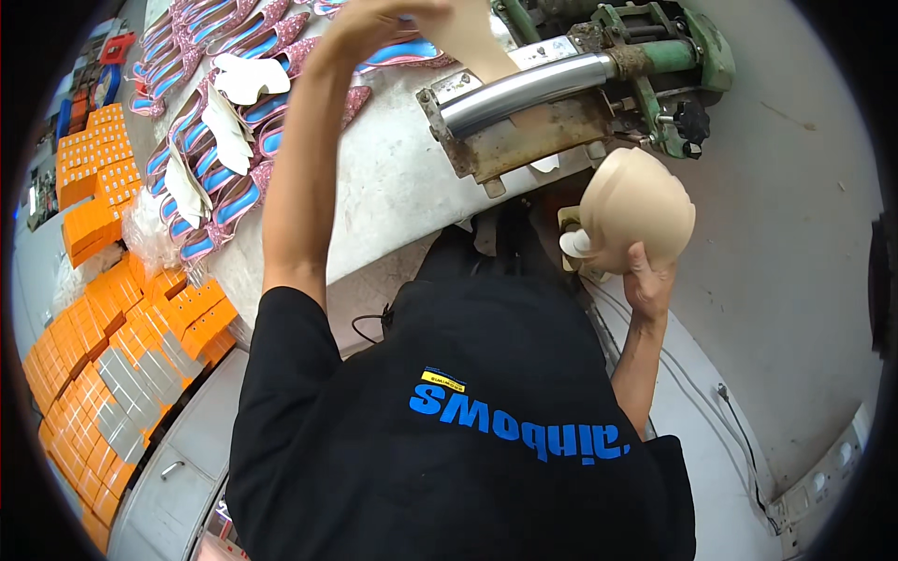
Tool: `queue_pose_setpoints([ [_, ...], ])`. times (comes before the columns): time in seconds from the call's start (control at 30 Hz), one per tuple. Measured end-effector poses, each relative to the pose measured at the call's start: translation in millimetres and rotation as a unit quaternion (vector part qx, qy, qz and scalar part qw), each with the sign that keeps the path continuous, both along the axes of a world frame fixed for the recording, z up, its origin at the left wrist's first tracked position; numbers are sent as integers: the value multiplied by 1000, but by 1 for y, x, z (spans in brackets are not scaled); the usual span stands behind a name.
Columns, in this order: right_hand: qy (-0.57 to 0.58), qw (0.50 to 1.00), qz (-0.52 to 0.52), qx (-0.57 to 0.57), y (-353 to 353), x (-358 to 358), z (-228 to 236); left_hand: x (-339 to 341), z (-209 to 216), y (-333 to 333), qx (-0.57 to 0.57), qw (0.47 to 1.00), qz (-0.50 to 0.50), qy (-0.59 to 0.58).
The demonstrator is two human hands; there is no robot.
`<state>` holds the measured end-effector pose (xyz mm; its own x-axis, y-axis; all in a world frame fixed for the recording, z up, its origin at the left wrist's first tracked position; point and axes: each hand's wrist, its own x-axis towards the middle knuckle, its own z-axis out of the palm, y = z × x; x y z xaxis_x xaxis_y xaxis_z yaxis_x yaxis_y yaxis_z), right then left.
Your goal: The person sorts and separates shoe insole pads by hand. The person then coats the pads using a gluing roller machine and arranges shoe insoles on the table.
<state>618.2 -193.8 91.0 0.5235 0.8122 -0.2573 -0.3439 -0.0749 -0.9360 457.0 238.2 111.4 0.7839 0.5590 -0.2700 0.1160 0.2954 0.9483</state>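
Note:
Up at the top edge, my left hand (379, 26) is bent over a thin beige piece (465, 39), its fingers closed at that piece's edge and partly cut off by the frame. The piece runs down to the shiny metal roller (528, 91) of a green, rust-stained machine (655, 61). Beige material also shows below the roller. My right hand (647, 280) grips a thick stack of curved beige shoe-lining pieces (638, 208), thumb on the near side and the other fingers hidden. A small white rounded part (574, 244) sits beside the stack.
Rows of pink glittery shoes with blue insoles (234, 201) cover the left of the white table (374, 187); cream pieces (224, 131) lie on some. Orange boxes (122, 346) are piled at left. A black knob (692, 122) projects from the machine. Cables (697, 402) trail at right.

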Motion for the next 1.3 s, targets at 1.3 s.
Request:
queue_pose_setpoints([
  [1.3,-68,984,124,110,-19,-10,47,-32,85,-231,64,990,89,-93],
])
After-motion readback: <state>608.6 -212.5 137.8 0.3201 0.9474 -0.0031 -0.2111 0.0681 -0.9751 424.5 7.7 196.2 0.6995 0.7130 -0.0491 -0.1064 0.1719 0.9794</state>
